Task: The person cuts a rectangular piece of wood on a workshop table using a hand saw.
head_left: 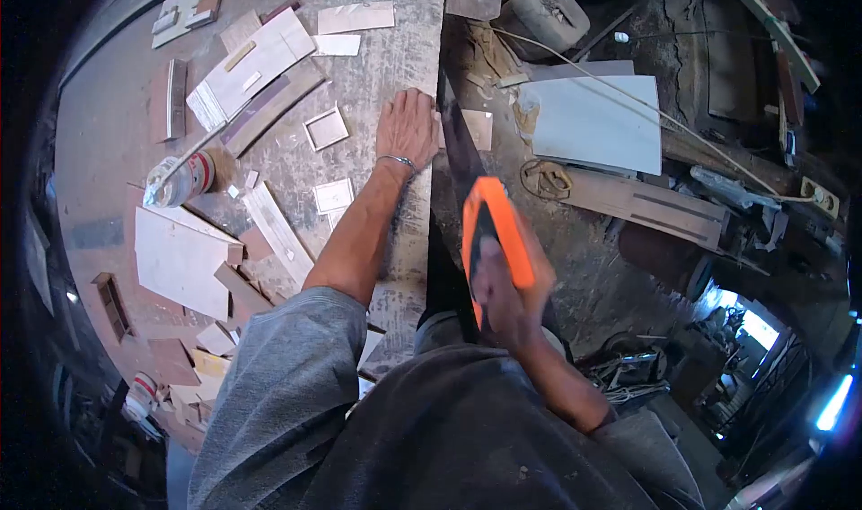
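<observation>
My left hand (409, 131) presses down at the bench's right edge, fingers bent and close together. A thin, light brown piece of wood (479, 129) juts out from beside that hand past the edge; the part under my palm is hidden. My right hand (507, 299), smeared by motion, is wrapped round the orange handle of a handsaw (489, 200). The dark saw blade (461, 142) points away from me along the bench edge and crosses over the wood piece. Left of my left hand lies a small framed wooden square (326, 128).
Wood offcuts and boards (184, 259) lie scattered over the workbench (395, 52), with a plastic jar (184, 178) among them. Right of the bench are a white panel (597, 119), a second wooden-handled saw (548, 180), a jerrycan (546, 18) and a stretched cord (646, 106).
</observation>
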Demonstrator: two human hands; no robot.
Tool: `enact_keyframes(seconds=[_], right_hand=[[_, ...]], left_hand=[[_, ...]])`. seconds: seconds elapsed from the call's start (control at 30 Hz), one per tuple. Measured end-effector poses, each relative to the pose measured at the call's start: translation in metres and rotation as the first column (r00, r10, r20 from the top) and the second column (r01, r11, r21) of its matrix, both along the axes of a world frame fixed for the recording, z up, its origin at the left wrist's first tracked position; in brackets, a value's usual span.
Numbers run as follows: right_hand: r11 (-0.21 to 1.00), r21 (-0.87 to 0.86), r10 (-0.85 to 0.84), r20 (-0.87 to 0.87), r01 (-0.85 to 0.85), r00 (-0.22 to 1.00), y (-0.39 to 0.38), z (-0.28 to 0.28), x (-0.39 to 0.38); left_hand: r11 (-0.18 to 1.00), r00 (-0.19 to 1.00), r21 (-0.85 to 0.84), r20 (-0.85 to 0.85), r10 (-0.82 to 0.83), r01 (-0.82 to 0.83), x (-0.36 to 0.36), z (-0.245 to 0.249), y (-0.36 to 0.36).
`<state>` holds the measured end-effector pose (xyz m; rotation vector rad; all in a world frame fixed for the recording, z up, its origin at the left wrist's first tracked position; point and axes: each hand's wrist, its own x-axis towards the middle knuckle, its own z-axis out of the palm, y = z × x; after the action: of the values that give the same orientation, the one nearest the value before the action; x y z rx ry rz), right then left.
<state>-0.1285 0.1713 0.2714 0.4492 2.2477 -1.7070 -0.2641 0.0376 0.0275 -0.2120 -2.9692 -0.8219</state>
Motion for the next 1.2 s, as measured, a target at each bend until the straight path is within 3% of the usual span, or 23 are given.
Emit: enact_keyframes(seconds=[0.07,0.17,0.27,0.3,0.4,0.43,0.53,0.57,0.63,0.67,0.73,0.8,0.87,0.97,1.0,1.07,1.13,1.2], right_hand=[[0.996,-0.083,-0.024,0.068,0.03,0.997,-0.005,-0.022,-0.013],[0.987,0.154,0.074,-0.185,-0.046,0.98,-0.004,-0.021,0.007],[0.99,0.136,0.054,-0.057,-0.045,0.997,0.0,-0.023,-0.016],[0.999,0.037,0.001,0.083,-0.004,0.997,-0.002,-0.029,-0.039],[0.998,0.011,-0.056,0.103,0.055,0.993,-0.009,-0.019,-0.034],[0.998,0.059,-0.027,0.02,0.026,0.999,-0.006,-0.017,-0.021],[1.0,-0.009,-0.028,0.016,0.028,0.999,-0.015,-0.022,-0.05],[1.0,0.023,-0.004,0.01,0.004,1.0,-0.01,-0.045,-0.056],[0.993,-0.078,-0.078,0.114,0.087,0.99,-0.01,-0.035,-0.054],[0.988,-0.123,-0.08,0.075,0.089,0.994,-0.013,-0.031,-0.057],[0.974,-0.168,-0.136,0.09,0.15,0.987,-0.014,-0.013,-0.03],[0.99,-0.112,-0.087,0.031,0.09,0.996,-0.017,-0.034,-0.043],[0.997,-0.07,-0.041,0.021,0.042,0.999,-0.015,-0.047,-0.053],[0.978,-0.19,-0.068,0.068,0.08,0.995,-0.007,-0.012,-0.034],[0.981,-0.173,-0.067,0.1,0.083,0.993,-0.008,-0.007,-0.029],[0.994,-0.107,-0.02,0.028,0.023,0.999,-0.019,-0.021,-0.043],[0.979,0.173,0.145,-0.208,-0.109,0.967,-0.027,-0.037,-0.035],[0.994,0.073,0.091,-0.186,-0.079,0.978,-0.005,-0.029,-0.027]], left_hand=[[1.0,1.0,0.026,0.002,0.003,-0.003,0.004,0.003,0.002],[1.0,1.0,-0.003,0.012,-0.007,0.007,0.002,0.003,-0.002],[1.0,1.0,-0.005,0.01,0.001,-0.001,0.0,0.003,0.001],[1.0,1.0,0.004,0.004,0.005,-0.005,0.001,0.004,0.002],[1.0,1.0,0.006,0.009,-0.006,0.006,-0.005,0.004,-0.003],[1.0,0.999,0.013,0.032,-0.015,0.015,-0.001,0.003,-0.001],[1.0,0.997,-0.012,0.082,-0.017,0.018,-0.001,0.008,0.0],[1.0,0.997,-0.007,0.076,-0.021,0.022,0.011,0.005,0.008],[0.999,1.0,-0.033,0.004,-0.006,0.006,-0.002,-0.006,0.002],[0.999,1.0,-0.044,0.008,0.002,-0.002,-0.018,-0.009,-0.005],[0.999,0.993,-0.029,0.112,-0.03,0.033,-0.001,0.009,-0.001],[0.998,0.999,-0.067,0.039,0.016,-0.013,-0.016,0.002,-0.001],[0.998,0.997,-0.066,0.072,-0.009,0.014,0.021,0.002,0.011],[0.997,0.999,-0.073,-0.04,0.028,-0.031,0.001,-0.008,0.005],[0.998,1.0,-0.067,0.016,0.019,-0.018,0.015,-0.005,0.007],[0.998,0.999,-0.068,0.042,0.011,-0.008,-0.001,0.003,0.002],[1.0,0.998,-0.022,0.055,0.007,-0.005,0.019,0.003,0.01],[1.0,1.0,-0.001,0.007,0.006,-0.006,0.0,0.0,0.002]])
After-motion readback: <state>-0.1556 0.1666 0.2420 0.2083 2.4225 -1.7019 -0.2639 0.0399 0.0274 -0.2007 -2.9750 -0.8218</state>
